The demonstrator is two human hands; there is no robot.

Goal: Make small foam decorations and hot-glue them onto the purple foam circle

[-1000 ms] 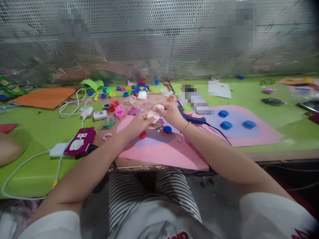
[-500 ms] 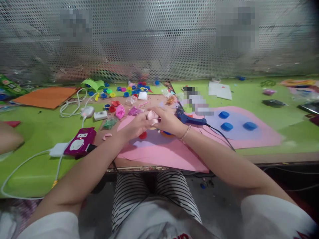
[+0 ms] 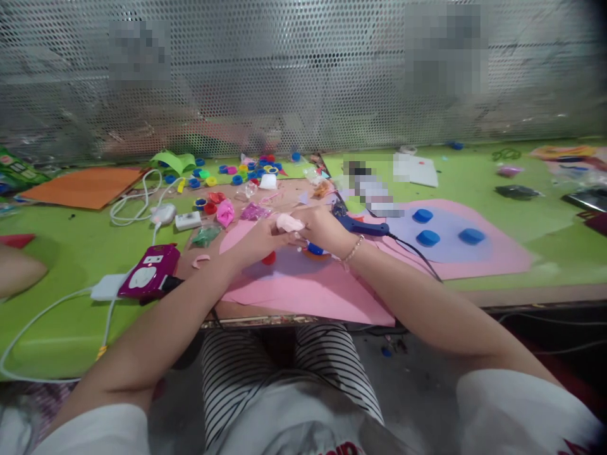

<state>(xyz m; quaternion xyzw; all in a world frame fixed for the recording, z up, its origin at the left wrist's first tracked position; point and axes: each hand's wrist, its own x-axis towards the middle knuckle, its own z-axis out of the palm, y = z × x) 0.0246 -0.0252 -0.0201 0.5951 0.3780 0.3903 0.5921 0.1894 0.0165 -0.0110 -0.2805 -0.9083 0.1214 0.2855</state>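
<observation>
Between my two hands, above the paper, is a pale pink lump that looks like soft clay [image 3: 290,222]. My left hand [image 3: 263,241] has its fingers closed on the lump's left side. From the other side my right hand [image 3: 326,231] pinches it, its fingertips partly hidden. Below lies a pink paper sheet [image 3: 313,297] with a lilac shape on it. A red bottle cap [image 3: 269,258] rests under my left hand, and a blue cap [image 3: 315,249] under my right. Just right of my right hand lies a blue glue gun [image 3: 365,226].
Three blue caps [image 3: 428,237] sit on another pink and lilac sheet at right. A purple power box [image 3: 149,272] with white cables stands at left. Several coloured caps [image 3: 256,172] and small bags [image 3: 226,213] lie behind. Another person's arm [image 3: 21,272] reaches in at far left.
The pink lump has turned in my hands and now shows a longer, flatter side. My right hand has shifted slightly, uncovering more of the blue cap. The view has moved a little.
</observation>
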